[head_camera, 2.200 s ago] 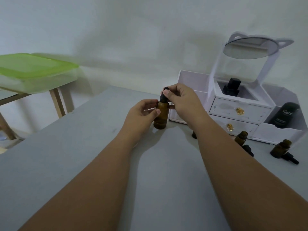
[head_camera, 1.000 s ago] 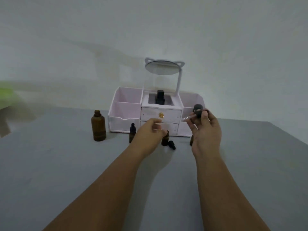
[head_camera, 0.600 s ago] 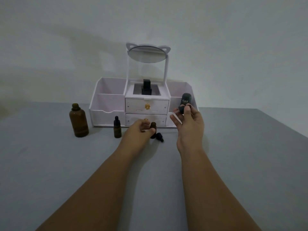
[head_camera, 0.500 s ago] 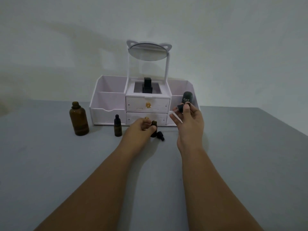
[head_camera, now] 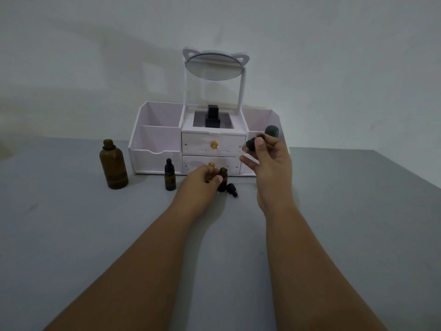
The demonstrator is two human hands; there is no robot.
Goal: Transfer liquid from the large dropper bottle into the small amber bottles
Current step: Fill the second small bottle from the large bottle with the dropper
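Note:
The large amber bottle (head_camera: 113,166) stands uncapped at the left of the grey table. My right hand (head_camera: 269,161) pinches its black dropper cap (head_camera: 254,142) up in front of the organizer; the glass pipette is hard to make out. My left hand (head_camera: 199,181) grips an open small amber bottle (head_camera: 223,179) standing on the table. That bottle's own black dropper cap (head_camera: 232,189) lies beside it. Another small amber bottle (head_camera: 170,177), capped, stands to the left.
A white organizer (head_camera: 156,149) with two drawers, side bins and a cat-ear mirror (head_camera: 214,68) stands behind the bottles. A black bottle (head_camera: 213,117) sits in its top compartment, and a dark tube (head_camera: 272,130) shows behind my right hand. The grey table (head_camera: 71,235) stretches toward me.
Earlier both hands unscrewed the cap on the large bottle. Since then the large bottle was set down at the left, my right hand carried the dropper over, and my left hand took hold of the small bottle.

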